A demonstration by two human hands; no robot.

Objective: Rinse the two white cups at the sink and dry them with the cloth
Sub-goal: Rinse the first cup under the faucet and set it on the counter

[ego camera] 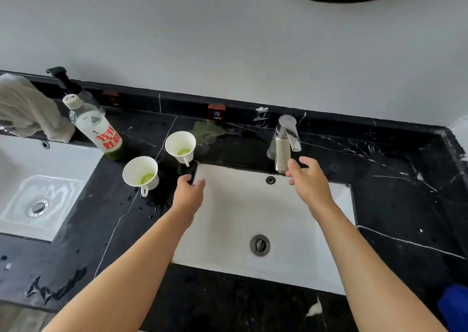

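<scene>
Two white cups, flared, each with a small loop handle and a green residue at the bottom: the nearer cup (140,174) and the farther cup (180,146) stand upright, apart, on the black marble worktop (395,192) just left of the sink (228,220). One crumpled pale cloth (27,109) lies at the far left by a second basin (38,179). One labelled bottle (95,126) leans behind the cups. One chrome tap (285,142). The left hand (190,192), grip loosely open and empty, rests at the sink's left rim near the cups. The right hand (307,177), grip open and empty, is just below the tap. The white sink is bare.
</scene>
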